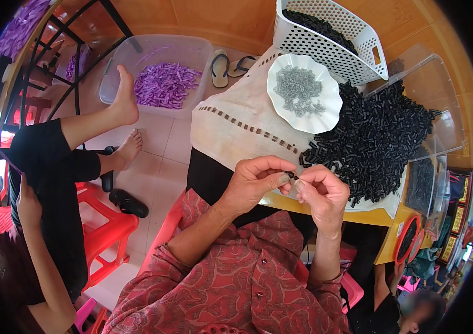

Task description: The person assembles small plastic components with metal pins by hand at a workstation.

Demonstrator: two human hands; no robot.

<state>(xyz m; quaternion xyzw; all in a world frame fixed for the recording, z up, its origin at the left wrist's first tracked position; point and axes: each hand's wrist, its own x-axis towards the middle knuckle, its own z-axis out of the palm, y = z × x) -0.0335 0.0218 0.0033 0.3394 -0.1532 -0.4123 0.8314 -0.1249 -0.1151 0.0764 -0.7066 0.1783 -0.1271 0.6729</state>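
My left hand [260, 179] and my right hand [323, 193] meet over the near edge of the table, thumbs and forefingers pinched. Between the fingertips is a small black piece [290, 175], held by both hands; its exact shape is mostly covered. Just beyond and to the right spreads a big heap of short black tube-like pieces [370, 139]. A white scalloped plate [275, 106] stands at the heap's left edge. It holds many small clear pieces [299, 89].
A white perforated basket [325, 47] with black pieces stands at the back. Clear plastic bins [454, 119] border the heap at right. On the floor, a clear tub [116, 64] holds purple pieces. At left, another person [41, 167] sits near red stools [108, 234].
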